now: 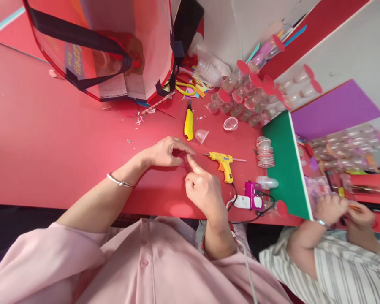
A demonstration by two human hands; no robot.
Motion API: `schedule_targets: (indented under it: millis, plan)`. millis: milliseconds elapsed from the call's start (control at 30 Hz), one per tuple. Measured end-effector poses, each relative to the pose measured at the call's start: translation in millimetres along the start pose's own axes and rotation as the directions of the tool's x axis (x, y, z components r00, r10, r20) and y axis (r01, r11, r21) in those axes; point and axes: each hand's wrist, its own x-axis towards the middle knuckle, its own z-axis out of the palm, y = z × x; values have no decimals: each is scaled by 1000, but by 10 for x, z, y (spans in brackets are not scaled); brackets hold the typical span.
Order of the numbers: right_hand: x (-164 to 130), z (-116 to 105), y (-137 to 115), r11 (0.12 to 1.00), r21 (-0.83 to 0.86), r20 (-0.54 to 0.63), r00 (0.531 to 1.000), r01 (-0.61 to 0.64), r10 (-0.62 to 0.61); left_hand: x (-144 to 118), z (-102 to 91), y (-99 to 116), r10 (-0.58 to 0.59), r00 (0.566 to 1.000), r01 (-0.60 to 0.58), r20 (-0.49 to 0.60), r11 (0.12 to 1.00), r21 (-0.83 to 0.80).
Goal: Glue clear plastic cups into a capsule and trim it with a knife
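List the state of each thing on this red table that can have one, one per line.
Small clear plastic cup: pinched between both hands on the table.
Left hand: fingers closed on the cup.
Right hand: forefinger pressing the cup.
Yellow glue gun: lying on its side, untouched, cord attached.
Yellow utility knife: lying flat.
Clear cup by the knife: tipped on its side.
Red-lidded clear jars: piled, lids on.

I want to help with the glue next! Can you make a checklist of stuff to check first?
1. Small clear plastic cup pinned between left hand and right hand: ok.
2. Yellow glue gun lying apart from both hands: ok.
3. Glue gun hot: cannot tell.
4. Yellow utility knife blade retracted: cannot tell.
5. Black cord running close to the right hand: not ok.
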Motion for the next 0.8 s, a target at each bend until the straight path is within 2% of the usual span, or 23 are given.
schedule_targets:
  millis: [133, 367, 800]
  plan:
    - [14, 33, 36, 1000, -7, -51, 998, 22, -22, -1, 10, 4, 3, 1000, -3, -1, 1000, 16]
    - [57, 56, 140, 996, 12, -160, 984, 85, -82, -1, 32, -45, 30, 999, -32, -34, 997, -68]
    - [28, 21, 208, 989, 21, 17, 989, 146, -146, 25, 1, 65, 5, 1000, -5, 14, 1000, 5]
